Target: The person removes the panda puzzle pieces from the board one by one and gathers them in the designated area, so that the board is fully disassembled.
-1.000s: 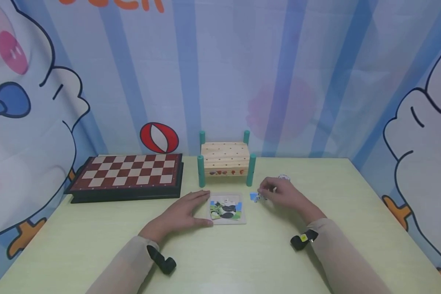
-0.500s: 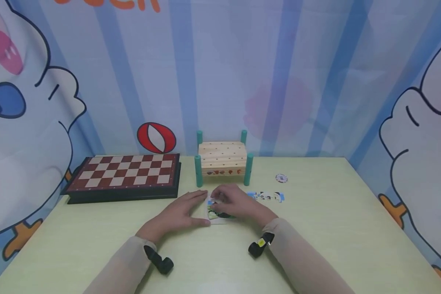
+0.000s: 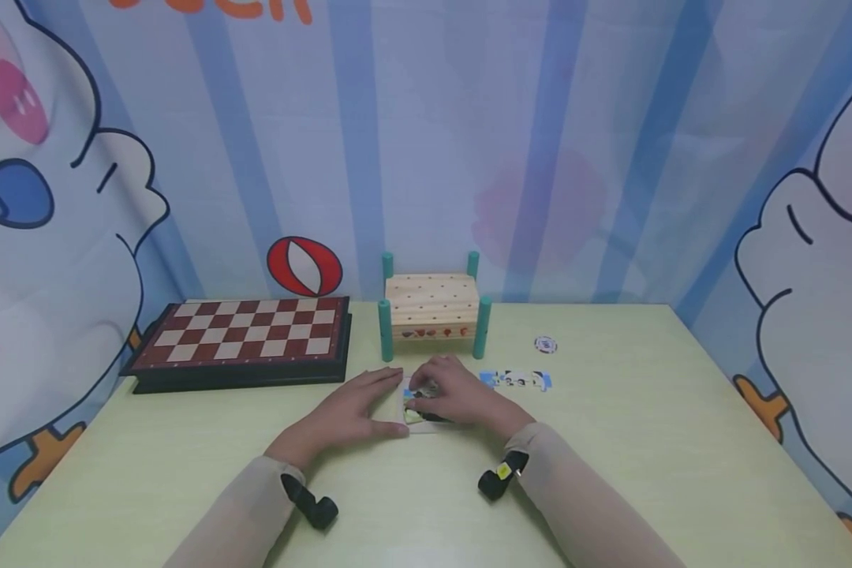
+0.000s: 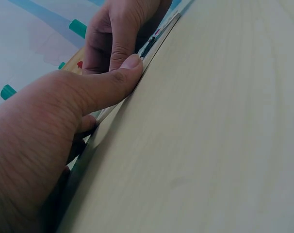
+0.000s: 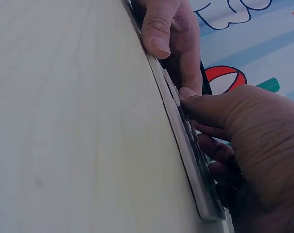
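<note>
A small panda jigsaw in a pale tray point(image 3: 426, 428) lies on the table, mostly covered by my right hand point(image 3: 454, 392). That hand's thumb and fingers pinch a small puzzle piece point(image 3: 428, 390) over the picture; how far it sits in place is hidden. My left hand point(image 3: 344, 414) rests along the tray's left side, fingers straight and thumb at the near corner. In the left wrist view its thumb point(image 4: 113, 82) touches the tray edge. Several loose puzzle pieces point(image 3: 517, 379), blue, white and black, lie in a row to the right of the tray.
A round patterned chip point(image 3: 545, 345) lies behind the loose pieces. Just beyond the tray stands a small wooden toy bed point(image 3: 433, 304) with green posts. The chessboard box point(image 3: 241, 335) occupies the back left. A printed cloth point(image 3: 426, 142) hangs behind the table.
My right hand has moved left from the loose pieces to the tray, bringing a piece with it. Over the last half second it has barely shifted. My left hand has stayed at the tray.
</note>
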Demonstrator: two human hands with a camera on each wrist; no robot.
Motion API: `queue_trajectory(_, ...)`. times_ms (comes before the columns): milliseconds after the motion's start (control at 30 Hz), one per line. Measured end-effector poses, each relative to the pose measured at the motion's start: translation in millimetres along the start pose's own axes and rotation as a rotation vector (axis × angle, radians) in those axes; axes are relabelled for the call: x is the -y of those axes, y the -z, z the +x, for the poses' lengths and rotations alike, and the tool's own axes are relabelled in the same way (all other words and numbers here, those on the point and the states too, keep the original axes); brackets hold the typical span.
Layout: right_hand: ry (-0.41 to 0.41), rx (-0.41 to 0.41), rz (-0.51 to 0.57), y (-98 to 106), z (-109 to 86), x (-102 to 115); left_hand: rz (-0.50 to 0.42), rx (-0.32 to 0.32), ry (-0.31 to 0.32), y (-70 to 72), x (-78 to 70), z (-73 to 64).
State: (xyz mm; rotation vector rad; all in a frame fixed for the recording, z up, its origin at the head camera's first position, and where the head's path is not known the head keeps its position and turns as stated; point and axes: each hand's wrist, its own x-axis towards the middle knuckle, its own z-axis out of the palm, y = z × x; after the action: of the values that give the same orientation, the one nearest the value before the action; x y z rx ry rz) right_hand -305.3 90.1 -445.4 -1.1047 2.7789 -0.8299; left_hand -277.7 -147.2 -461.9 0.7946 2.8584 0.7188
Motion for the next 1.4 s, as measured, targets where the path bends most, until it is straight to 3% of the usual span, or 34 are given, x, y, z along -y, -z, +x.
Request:
queue_trajectory(500,-0.003,-0.013,0.063,-0.2,-0.5,0.1,-0.01,-0.002,-0.003,-1.0,1.2,0.0)
queue_trajectory(800,-0.057,-0.002,0.13,0.1,-1.6,1.0,-0.017,-0.004,-0.003,-0.6,0.7,-0.4)
queue_trajectory(1067,-0.023,0.0,0.118,-0.1,-1.0,-0.7,-0.016,-0.003,0.005,-0.8,0.7,-0.3)
queue_trajectory(1400,-0.039,0.0,0.085,-0.4,-0.1,-2.0,-0.021,-0.006,0.01,0.1,-0.6,-1.0)
